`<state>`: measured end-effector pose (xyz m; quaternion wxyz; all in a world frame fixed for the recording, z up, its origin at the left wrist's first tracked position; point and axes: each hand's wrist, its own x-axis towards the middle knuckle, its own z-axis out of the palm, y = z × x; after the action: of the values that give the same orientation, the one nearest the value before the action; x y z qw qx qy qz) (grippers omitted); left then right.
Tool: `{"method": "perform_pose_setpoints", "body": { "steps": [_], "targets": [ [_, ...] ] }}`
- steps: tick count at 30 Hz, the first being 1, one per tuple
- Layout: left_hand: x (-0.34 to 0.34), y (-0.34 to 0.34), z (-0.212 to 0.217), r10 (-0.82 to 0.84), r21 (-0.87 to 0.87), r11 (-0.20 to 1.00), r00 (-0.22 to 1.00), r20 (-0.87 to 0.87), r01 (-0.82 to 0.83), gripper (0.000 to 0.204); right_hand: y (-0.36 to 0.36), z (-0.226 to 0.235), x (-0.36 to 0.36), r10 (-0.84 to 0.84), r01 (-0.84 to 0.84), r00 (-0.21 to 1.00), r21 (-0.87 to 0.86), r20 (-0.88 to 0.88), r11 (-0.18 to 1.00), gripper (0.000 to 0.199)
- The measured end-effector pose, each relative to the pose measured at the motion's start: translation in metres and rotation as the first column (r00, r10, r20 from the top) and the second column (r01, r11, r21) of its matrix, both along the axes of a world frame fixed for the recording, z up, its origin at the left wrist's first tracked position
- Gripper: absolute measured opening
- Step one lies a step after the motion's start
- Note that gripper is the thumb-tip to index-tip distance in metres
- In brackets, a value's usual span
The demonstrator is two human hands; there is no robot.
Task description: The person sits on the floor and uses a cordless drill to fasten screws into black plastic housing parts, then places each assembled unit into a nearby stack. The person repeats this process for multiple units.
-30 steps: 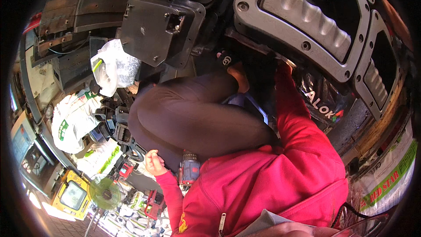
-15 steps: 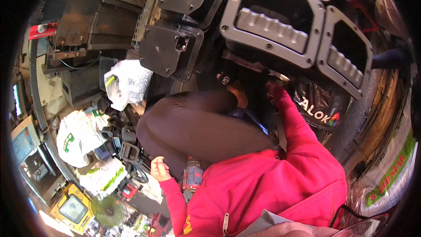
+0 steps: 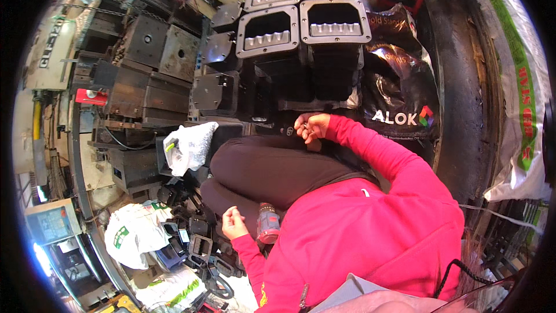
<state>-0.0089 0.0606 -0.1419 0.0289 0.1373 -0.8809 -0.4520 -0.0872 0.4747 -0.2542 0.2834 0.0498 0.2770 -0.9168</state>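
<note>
A small metal part, mostly hidden, sits pinched in the right hand (image 3: 311, 126), which is curled shut around it just in front of the stacked black plastic housings (image 3: 333, 52). The left hand (image 3: 233, 223) rests loosely curled and holding nothing beside a red power drill (image 3: 268, 224) standing by the person's knee.

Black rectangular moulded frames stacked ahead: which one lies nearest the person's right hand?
The right-front black moulded frame, its ribbed grey insert showing, sits directly above the right hand; the others lie further left or behind.
</note>
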Motion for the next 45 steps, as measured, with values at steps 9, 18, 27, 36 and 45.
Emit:
{"method": "perform_pose_setpoints", "body": {
  "steps": [9, 18, 27, 36, 45],
  "targets": [
    [0.002, 0.030, 0.004, -0.258, -0.158, 0.956, 0.965, -0.055, 0.247, 0.022, 0.029, 0.195, 0.017, -0.087, 0.848, 0.525, 0.512, -0.847, 0.136, 0.021],
    [-0.017, 0.033, -0.004, -0.399, -0.138, 0.909, 0.917, -0.021, 0.393, 0.029, 0.134, 0.227, -0.027, 0.570, 0.590, 0.808, 0.229, -0.150, -0.775, 0.058],
    [-0.021, 0.033, -0.004, -0.438, -0.177, 0.887, 0.898, -0.038, 0.426, 0.029, 0.171, 0.217, -0.037, 0.871, 0.810, 0.408, -0.333, -0.272, -0.483, 0.018],
    [0.002, 0.024, 0.027, -0.622, -0.153, 0.770, 0.782, 0.034, 0.619, 0.030, 0.105, 0.300, 0.004, 0.287, 0.877, 0.393, 0.262, -0.874, -0.403, 0.013],
    [0.053, 0.028, 0.049, -0.526, -0.518, 0.608, 0.794, 0.304, 0.601, 0.077, -0.083, 0.099, 0.007, -0.109, 0.259, 0.958, 0.643, -0.264, 0.721, 0.024]
  ]
}}
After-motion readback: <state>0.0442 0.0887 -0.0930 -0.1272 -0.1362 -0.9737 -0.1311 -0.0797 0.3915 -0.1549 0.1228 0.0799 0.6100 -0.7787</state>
